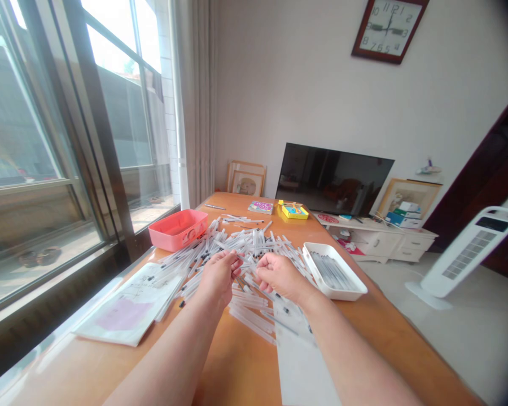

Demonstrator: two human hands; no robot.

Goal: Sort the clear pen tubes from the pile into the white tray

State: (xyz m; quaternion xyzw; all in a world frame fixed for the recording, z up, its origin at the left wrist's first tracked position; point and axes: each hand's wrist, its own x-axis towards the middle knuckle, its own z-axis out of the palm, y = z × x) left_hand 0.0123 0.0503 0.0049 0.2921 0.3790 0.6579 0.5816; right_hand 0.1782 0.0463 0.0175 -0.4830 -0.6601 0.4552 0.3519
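A heap of several clear plastic pens (254, 248) covers the middle of the orange wooden table (376, 332). Above the near side of that heap, my left hand (218, 276) has its fingers pinched together on one clear pen. Close beside it on the right, my right hand (279, 275) is curled shut and pinches the other end of what looks like the same pen. Their fingertips almost meet over the heap.
A pink plastic box (178, 228) stands left of the heap and a white tray (334, 269) holding pens stands right of it. Papers (131, 304) lie at the near left. Colourful packets (294, 211), a TV (332, 179), a tower fan (465, 254) and windows surround the table.
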